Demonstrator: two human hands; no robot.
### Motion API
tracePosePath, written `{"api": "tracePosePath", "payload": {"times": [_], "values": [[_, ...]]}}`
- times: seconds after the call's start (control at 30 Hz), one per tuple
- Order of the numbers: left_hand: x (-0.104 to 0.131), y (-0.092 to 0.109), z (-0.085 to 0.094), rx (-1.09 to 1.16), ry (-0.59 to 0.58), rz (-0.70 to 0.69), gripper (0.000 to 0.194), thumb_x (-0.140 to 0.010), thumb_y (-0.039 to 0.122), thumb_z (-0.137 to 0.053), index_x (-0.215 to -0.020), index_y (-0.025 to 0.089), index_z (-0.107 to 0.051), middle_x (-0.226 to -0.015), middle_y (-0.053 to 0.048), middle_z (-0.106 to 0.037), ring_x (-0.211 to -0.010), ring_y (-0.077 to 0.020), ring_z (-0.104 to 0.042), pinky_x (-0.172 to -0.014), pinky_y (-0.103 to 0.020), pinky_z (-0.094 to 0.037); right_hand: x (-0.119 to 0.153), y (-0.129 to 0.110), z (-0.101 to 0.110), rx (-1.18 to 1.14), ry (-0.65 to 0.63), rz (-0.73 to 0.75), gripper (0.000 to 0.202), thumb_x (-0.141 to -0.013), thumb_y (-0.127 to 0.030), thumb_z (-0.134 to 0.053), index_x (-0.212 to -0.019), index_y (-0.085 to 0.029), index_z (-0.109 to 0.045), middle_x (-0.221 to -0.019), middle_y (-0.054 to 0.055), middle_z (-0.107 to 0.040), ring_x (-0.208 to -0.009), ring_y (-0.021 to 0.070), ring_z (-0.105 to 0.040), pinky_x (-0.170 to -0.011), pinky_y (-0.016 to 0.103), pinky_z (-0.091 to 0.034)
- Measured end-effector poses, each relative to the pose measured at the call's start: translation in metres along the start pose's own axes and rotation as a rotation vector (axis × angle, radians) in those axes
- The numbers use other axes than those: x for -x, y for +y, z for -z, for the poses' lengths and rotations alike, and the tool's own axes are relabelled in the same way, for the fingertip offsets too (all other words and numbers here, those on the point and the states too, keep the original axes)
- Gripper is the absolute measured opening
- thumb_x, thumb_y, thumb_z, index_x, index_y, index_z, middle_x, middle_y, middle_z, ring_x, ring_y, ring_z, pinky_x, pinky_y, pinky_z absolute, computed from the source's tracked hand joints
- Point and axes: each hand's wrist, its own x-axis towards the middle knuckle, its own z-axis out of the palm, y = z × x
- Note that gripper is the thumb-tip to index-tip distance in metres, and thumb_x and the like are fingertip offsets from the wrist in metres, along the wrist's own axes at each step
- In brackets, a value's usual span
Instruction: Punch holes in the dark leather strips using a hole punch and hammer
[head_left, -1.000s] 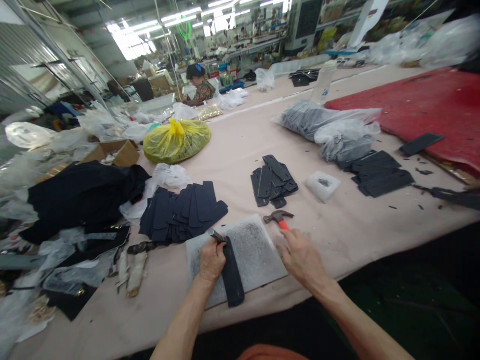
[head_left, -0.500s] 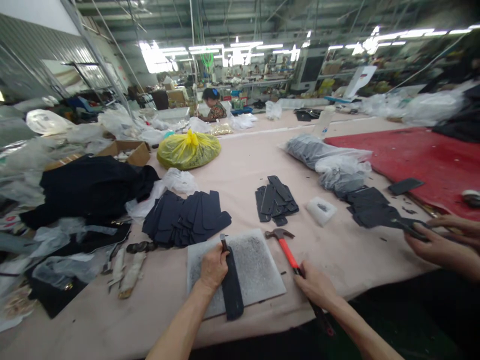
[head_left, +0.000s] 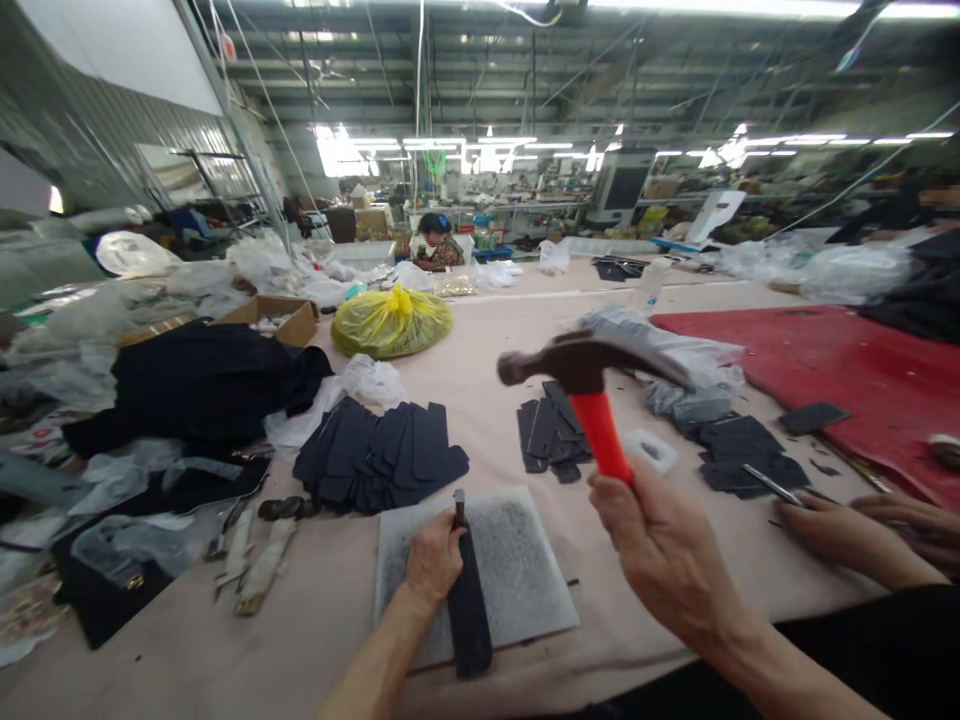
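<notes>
My right hand is closed round the red handle of a claw hammer, raised above the table with its head up. My left hand is closed on a short metal punch, held upright over the top end of a long dark strip. Most of the punch is hidden by the fingers. The strip lies on a pale, scuffed board near the front edge. Left of the board lies a fanned pile of dark flat pieces. A smaller pile of dark strips is behind the hammer.
At the right, a co-worker's hands hold a slim metal tool by more dark pieces. Wrapped-handle tools lie at left. A yellow bag, dark cloth and red sheet are farther back.
My right hand has lifted the hammer from low beside the board to high above the table. My left hand keeps the punch on the strip. The view has tilted up slightly.
</notes>
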Motion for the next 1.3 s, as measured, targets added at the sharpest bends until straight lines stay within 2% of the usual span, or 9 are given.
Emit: {"api": "tracePosePath", "payload": {"times": [0.2,0.33,0.43,0.57,0.63,0.77,0.87,1.07,1.3], "values": [[0.001,-0.003,-0.003,-0.027,-0.002,0.007,0.020,-0.088,0.014,-0.048,-0.100,0.020,-0.063,-0.085,-0.007,-0.072,-0.079,-0.0211,-0.070,-0.072,-0.029,-0.052,-0.003,-0.007,0.002,0.424,-0.374,0.216,0.027,-0.099,-0.033,-0.040,-0.076,-0.022,-0.049,-0.055,-0.001,-0.054,-0.042,0.0129,-0.040,-0.046,0.030,-0.018],[0.000,-0.002,0.000,-0.010,-0.078,0.050,0.022,-0.090,0.016,-0.046,-0.105,0.020,-0.061,-0.091,-0.006,-0.073,-0.085,-0.0215,-0.070,-0.076,-0.030,-0.053,-0.028,-0.039,0.031,0.187,0.021,0.142,0.027,-0.100,-0.039,-0.039,-0.079,-0.023,-0.046,-0.057,-0.004,-0.048,-0.045,0.0124,-0.041,-0.047,0.026,-0.025],[-0.002,0.001,0.003,-0.007,-0.086,0.052,0.023,-0.090,0.016,-0.045,-0.104,0.020,-0.062,-0.089,-0.007,-0.073,-0.083,-0.0222,-0.070,-0.075,-0.031,-0.053,-0.022,-0.034,0.021,0.012,0.213,0.098,0.029,-0.101,-0.042,-0.032,-0.082,-0.024,-0.045,-0.059,-0.003,-0.048,-0.047,0.0136,-0.043,-0.048,0.026,-0.031],[-0.002,0.002,0.004,-0.001,-0.050,0.017,0.021,-0.089,0.016,-0.046,-0.101,0.021,-0.063,-0.084,-0.008,-0.072,-0.081,-0.0237,-0.070,-0.073,-0.032,-0.054,-0.002,0.004,-0.004,0.258,-0.327,0.115,0.028,-0.094,-0.041,-0.043,-0.073,-0.023,-0.047,-0.054,0.000,-0.050,-0.042,0.0127,-0.037,-0.045,0.028,-0.021],[-0.002,0.003,0.004,-0.008,-0.058,0.018,0.020,-0.089,0.016,-0.046,-0.099,0.021,-0.063,-0.083,-0.007,-0.072,-0.080,-0.0235,-0.070,-0.072,-0.032,-0.054,-0.005,0.007,0.003,0.320,-0.408,0.090,0.026,-0.094,-0.039,-0.045,-0.073,-0.023,-0.048,-0.055,0.000,-0.052,-0.042,0.0123,-0.037,-0.047,0.029,-0.018],[-0.003,0.004,0.004,-0.026,-0.064,0.024,0.018,-0.089,0.016,-0.048,-0.099,0.020,-0.063,-0.082,-0.007,-0.072,-0.078,-0.0227,-0.070,-0.071,-0.030,-0.052,-0.025,-0.020,0.032,0.098,0.033,0.064,0.030,-0.099,-0.044,-0.039,-0.078,-0.024,-0.047,-0.058,-0.002,-0.050,-0.046,0.0134,-0.042,-0.048,0.027,-0.026],[-0.003,0.005,0.005,-0.030,-0.053,0.003,0.017,-0.088,0.015,-0.049,-0.098,0.020,-0.063,-0.082,-0.007,-0.072,-0.078,-0.0222,-0.070,-0.070,-0.029,-0.051,-0.017,-0.020,0.023,-0.050,0.252,0.030,0.031,-0.101,-0.045,-0.032,-0.086,-0.024,-0.049,-0.063,-0.001,-0.052,-0.049,0.0151,-0.046,-0.049,0.028,-0.031],[-0.005,0.007,0.009,-0.036,-0.080,0.030,0.018,-0.089,0.016,-0.048,-0.098,0.021,-0.063,-0.081,-0.006,-0.072,-0.078,-0.0230,-0.070,-0.069,-0.030,-0.051,0.017,0.036,-0.006,0.367,-0.471,0.020,0.028,-0.096,-0.040,-0.042,-0.076,-0.022,-0.049,-0.057,0.001,-0.054,-0.044,0.0134,-0.036,-0.049,0.032,-0.014],[-0.005,0.010,0.009,-0.028,-0.100,0.042,0.020,-0.090,0.016,-0.047,-0.103,0.020,-0.062,-0.088,-0.007,-0.073,-0.083,-0.0235,-0.071,-0.074,-0.031,-0.053,0.035,0.108,-0.009,0.171,-0.473,-0.471,0.032,-0.098,-0.036,-0.035,-0.071,-0.022,-0.045,-0.062,0.001,-0.054,-0.056,0.0159,-0.050,-0.055,0.027,-0.031]]}}
